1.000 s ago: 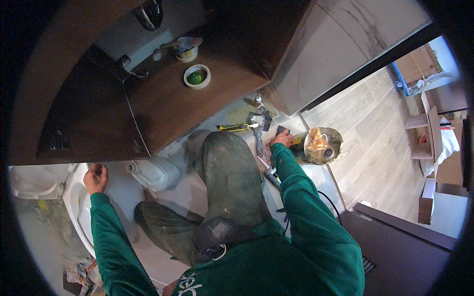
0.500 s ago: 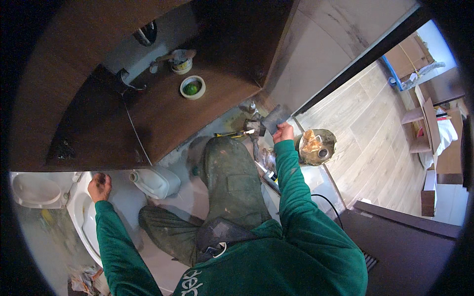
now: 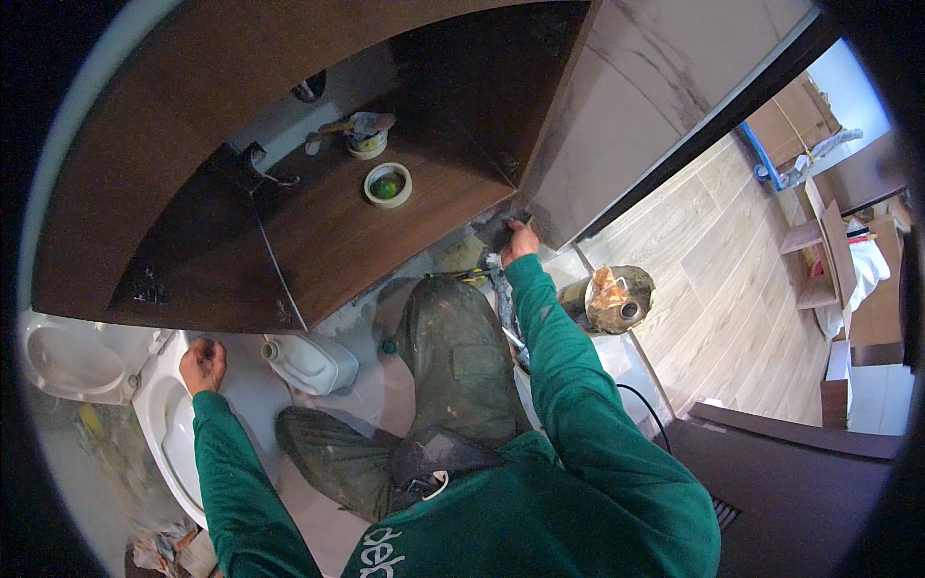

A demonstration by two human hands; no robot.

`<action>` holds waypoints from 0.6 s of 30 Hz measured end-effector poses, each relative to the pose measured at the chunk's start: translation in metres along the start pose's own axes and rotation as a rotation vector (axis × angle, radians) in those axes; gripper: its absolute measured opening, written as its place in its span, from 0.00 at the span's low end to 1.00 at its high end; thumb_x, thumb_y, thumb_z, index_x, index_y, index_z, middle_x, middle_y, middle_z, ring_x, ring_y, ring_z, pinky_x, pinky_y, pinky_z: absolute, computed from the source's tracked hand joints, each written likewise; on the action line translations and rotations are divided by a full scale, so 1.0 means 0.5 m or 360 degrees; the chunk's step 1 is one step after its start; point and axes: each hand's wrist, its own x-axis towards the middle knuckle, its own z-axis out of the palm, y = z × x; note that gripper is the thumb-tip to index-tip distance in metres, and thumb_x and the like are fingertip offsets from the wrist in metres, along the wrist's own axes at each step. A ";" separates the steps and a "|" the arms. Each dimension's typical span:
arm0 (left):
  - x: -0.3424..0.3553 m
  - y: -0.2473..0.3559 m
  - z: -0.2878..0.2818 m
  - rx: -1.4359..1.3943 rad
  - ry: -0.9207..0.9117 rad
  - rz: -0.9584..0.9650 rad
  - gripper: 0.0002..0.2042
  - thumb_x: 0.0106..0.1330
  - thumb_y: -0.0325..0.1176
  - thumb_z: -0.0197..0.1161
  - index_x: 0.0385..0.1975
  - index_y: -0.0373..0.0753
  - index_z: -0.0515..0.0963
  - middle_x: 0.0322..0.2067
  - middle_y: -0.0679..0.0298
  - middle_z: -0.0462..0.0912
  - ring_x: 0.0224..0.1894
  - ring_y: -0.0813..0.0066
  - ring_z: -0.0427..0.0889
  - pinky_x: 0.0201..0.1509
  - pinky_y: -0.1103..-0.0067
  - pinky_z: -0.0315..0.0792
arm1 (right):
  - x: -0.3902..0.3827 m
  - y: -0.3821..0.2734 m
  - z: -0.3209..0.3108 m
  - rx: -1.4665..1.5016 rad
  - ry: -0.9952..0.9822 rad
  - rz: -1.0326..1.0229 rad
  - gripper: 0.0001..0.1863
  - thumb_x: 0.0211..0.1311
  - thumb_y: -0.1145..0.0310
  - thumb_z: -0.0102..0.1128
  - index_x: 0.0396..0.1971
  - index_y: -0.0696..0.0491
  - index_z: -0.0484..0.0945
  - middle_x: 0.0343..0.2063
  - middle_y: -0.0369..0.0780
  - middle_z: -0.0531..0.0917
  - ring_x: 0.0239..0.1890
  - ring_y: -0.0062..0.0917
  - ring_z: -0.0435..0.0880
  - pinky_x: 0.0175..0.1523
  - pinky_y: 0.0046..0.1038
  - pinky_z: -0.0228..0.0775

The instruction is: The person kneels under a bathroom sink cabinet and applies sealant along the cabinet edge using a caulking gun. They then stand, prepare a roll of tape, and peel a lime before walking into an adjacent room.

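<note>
My right hand reaches forward to the floor corner between the brown cabinet and the marbled wall panel. Its fingers are closed on a dark grey flat piece, mostly hidden and hard to make out. A yellow and black hand tool lies just short of that hand, beside my knee. At the left, my left hand is curled closed by the white toilet, just under the cabinet's lower edge. Whatever its fingers may hold is hidden. To its right, a white plastic jug lies tilted on the floor.
In the cabinet sit a pale bowl with something green inside and a small tub with a brush across it. A round can with torn wrapping stands right of my right arm. A dark panel is at lower right.
My right hand has moved forward and left into the corner with the dark grey piece. My left hand has shifted slightly right. The whole view has turned a little.
</note>
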 end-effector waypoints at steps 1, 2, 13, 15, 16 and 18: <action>0.000 -0.001 0.001 -0.0009 0.0004 0.0015 0.11 0.54 0.38 0.65 0.21 0.35 0.75 0.20 0.56 0.79 0.23 0.59 0.80 0.30 0.72 0.73 | 0.001 -0.002 0.013 0.0151 0.0013 0.0017 0.04 0.55 0.72 0.56 0.32 0.52 0.75 0.22 0.39 0.74 0.18 0.30 0.70 0.24 0.34 0.61; 0.001 -0.003 0.002 -0.0031 -0.0002 0.0028 0.12 0.54 0.38 0.65 0.21 0.35 0.75 0.20 0.56 0.79 0.23 0.58 0.80 0.30 0.71 0.73 | -0.001 0.000 0.028 0.0115 0.0009 -0.0044 0.02 0.55 0.72 0.57 0.28 0.51 0.74 0.17 0.37 0.70 0.13 0.28 0.65 0.18 0.31 0.55; 0.003 -0.010 0.003 -0.0050 -0.0053 -0.0099 0.11 0.54 0.38 0.65 0.22 0.36 0.76 0.21 0.54 0.80 0.25 0.56 0.81 0.31 0.70 0.73 | 0.004 0.035 0.077 0.0240 -0.0010 -0.0163 0.05 0.52 0.75 0.58 0.30 0.58 0.77 0.17 0.40 0.75 0.11 0.30 0.67 0.18 0.33 0.59; 0.005 -0.010 0.002 0.0022 -0.0005 -0.0026 0.11 0.54 0.38 0.65 0.22 0.36 0.76 0.21 0.54 0.80 0.25 0.56 0.81 0.31 0.70 0.73 | 0.023 0.013 0.072 0.0071 0.0011 -0.0087 0.06 0.51 0.76 0.58 0.31 0.59 0.77 0.17 0.40 0.76 0.11 0.30 0.67 0.18 0.33 0.59; 0.006 -0.009 0.003 0.0071 0.0035 0.0025 0.11 0.54 0.38 0.65 0.22 0.36 0.77 0.21 0.54 0.80 0.25 0.56 0.81 0.31 0.70 0.73 | 0.030 0.005 0.072 0.0033 0.0065 -0.0084 0.06 0.51 0.76 0.58 0.31 0.59 0.77 0.17 0.41 0.76 0.11 0.29 0.67 0.18 0.33 0.58; 0.004 -0.006 0.004 0.0055 0.0042 0.0006 0.11 0.54 0.38 0.65 0.22 0.35 0.77 0.21 0.54 0.80 0.25 0.56 0.81 0.31 0.69 0.73 | 0.033 0.001 0.067 -0.0110 0.0100 -0.0196 0.05 0.51 0.76 0.58 0.29 0.59 0.77 0.16 0.41 0.75 0.11 0.29 0.67 0.17 0.34 0.57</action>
